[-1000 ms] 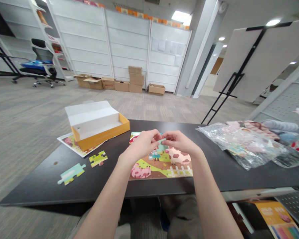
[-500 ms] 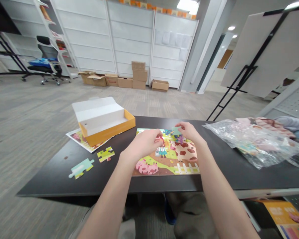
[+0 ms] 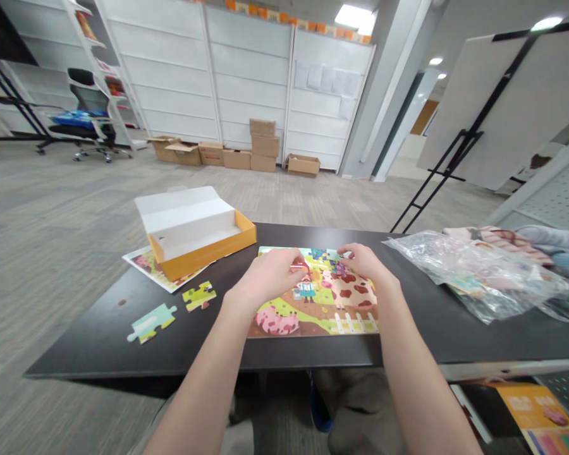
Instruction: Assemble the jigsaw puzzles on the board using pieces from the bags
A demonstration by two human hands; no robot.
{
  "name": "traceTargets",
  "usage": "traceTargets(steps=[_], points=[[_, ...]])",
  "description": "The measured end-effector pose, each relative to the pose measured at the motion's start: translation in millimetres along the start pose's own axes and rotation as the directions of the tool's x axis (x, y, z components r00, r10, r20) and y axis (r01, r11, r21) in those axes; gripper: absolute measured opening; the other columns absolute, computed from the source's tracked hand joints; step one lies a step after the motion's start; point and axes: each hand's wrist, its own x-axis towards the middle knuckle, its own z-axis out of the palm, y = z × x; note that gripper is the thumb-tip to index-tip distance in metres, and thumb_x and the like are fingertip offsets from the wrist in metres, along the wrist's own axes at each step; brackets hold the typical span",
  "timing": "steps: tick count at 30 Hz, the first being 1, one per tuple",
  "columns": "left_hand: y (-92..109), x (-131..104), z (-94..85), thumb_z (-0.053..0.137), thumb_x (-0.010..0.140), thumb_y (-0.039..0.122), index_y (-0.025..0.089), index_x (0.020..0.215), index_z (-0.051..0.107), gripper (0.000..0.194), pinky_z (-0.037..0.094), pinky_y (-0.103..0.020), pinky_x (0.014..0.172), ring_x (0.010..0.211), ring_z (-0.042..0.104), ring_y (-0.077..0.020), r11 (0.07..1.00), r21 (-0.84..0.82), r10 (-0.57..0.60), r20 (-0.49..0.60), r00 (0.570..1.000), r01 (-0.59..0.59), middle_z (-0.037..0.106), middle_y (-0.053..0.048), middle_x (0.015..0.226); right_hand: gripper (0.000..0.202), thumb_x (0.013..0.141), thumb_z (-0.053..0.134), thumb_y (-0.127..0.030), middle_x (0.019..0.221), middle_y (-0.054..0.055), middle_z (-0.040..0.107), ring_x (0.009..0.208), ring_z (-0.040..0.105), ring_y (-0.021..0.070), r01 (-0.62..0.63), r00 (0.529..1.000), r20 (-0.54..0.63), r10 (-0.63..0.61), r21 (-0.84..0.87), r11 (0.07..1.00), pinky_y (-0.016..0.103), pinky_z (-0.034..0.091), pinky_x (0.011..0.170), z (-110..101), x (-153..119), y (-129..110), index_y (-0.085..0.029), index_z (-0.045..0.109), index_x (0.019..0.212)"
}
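Note:
A farm jigsaw puzzle (image 3: 308, 316) with a cow, a pig and a white fence lies on the dark table. My left hand (image 3: 277, 272) rests over its upper left part, fingers bent and thumb apart, with nothing visible between them. At the upper right corner, my right hand (image 3: 360, 260) pinches a light green puzzle piece (image 3: 334, 254), which lies low against the puzzle and is partly hidden by the fingers. Two loose pieces lie to the left: a pale green one (image 3: 152, 322) and a yellow-green one (image 3: 199, 296).
An open orange box (image 3: 208, 249) stands at the back left, on top of a printed picture sheet (image 3: 145, 260). Clear plastic bags (image 3: 483, 272) and folded cloth (image 3: 516, 243) lie at the right. A drawer (image 3: 483, 411) is open below the table's right side.
My right hand has lowered the light green piece onto the puzzle's upper right area. The left hand has stayed nearly in place, and the view has shifted slightly.

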Motion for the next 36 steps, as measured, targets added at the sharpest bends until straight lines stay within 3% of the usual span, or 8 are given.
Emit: traceTargets(steps=[7,16,23,32,36], points=[[-10,-6,-1.7,0.057,0.09,0.046,0.025,0.114,0.07,0.034,0.051,-0.034,0.086,0.106,0.068,-0.0274,0.999,0.037,-0.019,0.021,1.0,0.018,0.074,-0.006,0.118,0.034,0.081,0.06,-0.004,0.104,0.012,0.075,0.086,0.069,0.0206,0.002,1.0,-0.031,-0.003,-0.034,0.999,0.027,0.049,0.081,4,2,1,-0.017,0.078,0.107],[-20,-15,-6.1,0.054,0.09,0.047,0.025,0.113,0.069,0.035,0.051,-0.035,0.08,0.101,0.069,-0.0288,0.994,0.087,-0.073,0.039,0.997,0.069,0.075,-0.008,0.112,0.032,0.079,0.062,-0.006,0.106,0.012,0.077,0.089,0.07,0.0225,0.028,0.998,-0.065,-0.028,0.002,1.0,0.028,0.051,0.083,9,7,6,-0.019,0.08,0.103],[-29,-15,-9.8,0.058,0.087,0.044,0.023,0.11,0.07,0.033,0.053,-0.034,0.081,0.099,0.07,-0.0276,0.997,0.033,-0.069,0.008,0.998,0.068,0.075,-0.008,0.108,0.023,0.082,0.065,-0.014,0.093,0.01,0.079,0.085,0.072,0.0224,-0.042,0.998,-0.042,0.042,0.009,0.999,0.027,0.051,0.078,9,10,8,-0.019,0.081,0.097],[-53,-19,-22.8,0.057,0.086,0.04,0.021,0.106,0.069,0.031,0.056,-0.031,0.077,0.091,0.072,-0.0236,0.986,-0.119,-0.126,-0.066,0.99,0.118,0.076,-0.007,0.097,0.02,0.078,0.067,-0.012,0.079,0.007,0.076,0.072,0.069,0.0189,-0.088,0.996,-0.032,0.088,0.014,0.996,0.025,0.049,0.072,9,9,14,-0.02,0.082,0.088],[-63,-24,-34.8,0.058,0.085,0.041,0.019,0.105,0.068,0.032,0.057,-0.03,0.078,0.088,0.072,-0.0211,0.973,-0.196,-0.139,-0.061,0.988,0.125,0.077,-0.007,0.101,0.019,0.08,0.067,-0.02,0.081,0.008,0.076,0.072,0.068,0.0196,-0.064,0.997,-0.054,0.063,-0.017,0.998,0.025,0.048,0.07,8,8,13,-0.019,0.081,0.094]])
